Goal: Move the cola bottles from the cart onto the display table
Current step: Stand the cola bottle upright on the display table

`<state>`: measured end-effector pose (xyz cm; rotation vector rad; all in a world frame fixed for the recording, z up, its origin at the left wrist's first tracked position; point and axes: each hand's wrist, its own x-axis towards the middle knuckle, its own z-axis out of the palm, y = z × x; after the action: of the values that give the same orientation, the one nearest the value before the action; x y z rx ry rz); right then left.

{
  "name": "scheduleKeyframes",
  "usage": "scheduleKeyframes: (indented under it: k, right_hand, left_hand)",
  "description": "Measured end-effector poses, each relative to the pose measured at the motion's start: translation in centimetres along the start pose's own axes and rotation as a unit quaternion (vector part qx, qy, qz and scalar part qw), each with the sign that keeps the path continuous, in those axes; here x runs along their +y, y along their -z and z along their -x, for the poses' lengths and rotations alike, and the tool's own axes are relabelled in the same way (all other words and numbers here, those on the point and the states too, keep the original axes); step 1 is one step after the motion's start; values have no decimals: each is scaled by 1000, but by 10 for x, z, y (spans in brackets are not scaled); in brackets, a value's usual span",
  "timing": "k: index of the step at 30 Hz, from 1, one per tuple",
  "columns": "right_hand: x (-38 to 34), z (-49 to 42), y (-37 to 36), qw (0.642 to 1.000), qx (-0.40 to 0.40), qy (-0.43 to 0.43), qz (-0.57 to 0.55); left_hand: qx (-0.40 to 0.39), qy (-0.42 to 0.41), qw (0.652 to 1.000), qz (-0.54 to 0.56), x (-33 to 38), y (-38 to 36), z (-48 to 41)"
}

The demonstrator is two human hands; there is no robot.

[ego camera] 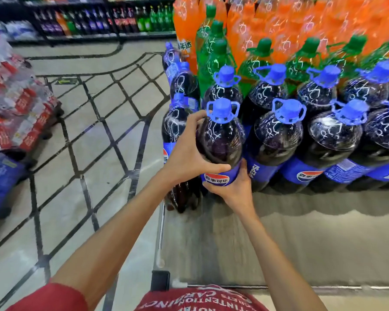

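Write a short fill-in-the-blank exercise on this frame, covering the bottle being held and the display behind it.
1. The held bottle has a ___ cap.
2. The left hand grips its dark upper body; the right hand grips it lower, at the blue ___.
3. Behind the other cola bottles stand green bottles, then ___ ones.

Missing words: blue; label; orange.

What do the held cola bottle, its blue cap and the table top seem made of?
The cola bottle looks like clear glossy plastic: highlights glint on its shoulder and dark liquid shows through. Its blue cap looks like opaque moulded plastic, matte, with handle loops. The display table has a smooth grey top with soft sheen, perhaps laminate or metal; cannot tell.
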<state>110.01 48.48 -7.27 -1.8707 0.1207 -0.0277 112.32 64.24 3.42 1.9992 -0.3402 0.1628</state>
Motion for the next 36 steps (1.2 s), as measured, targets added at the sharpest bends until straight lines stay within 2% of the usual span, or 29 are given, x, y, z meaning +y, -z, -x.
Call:
scheduleKeyframes:
  k: [7, 22, 30, 36]
  right_hand:
    - [5, 0, -14, 998, 60, 5, -23]
    - [5, 7, -36, 987, 157, -17, -7]
    - [0, 13, -42, 971, 215, 8, 107]
    - [-4, 19, -48, 963, 252, 7, 95]
  left_hand:
    - [-49, -31, 998, 1, -11, -1, -7]
    - [-55, -52, 997, 14, -25, 1, -18]
    - [-78, -66, 994, 22, -28, 0, -20]
    - [-60, -106, 992, -23, -32, 0, -21]
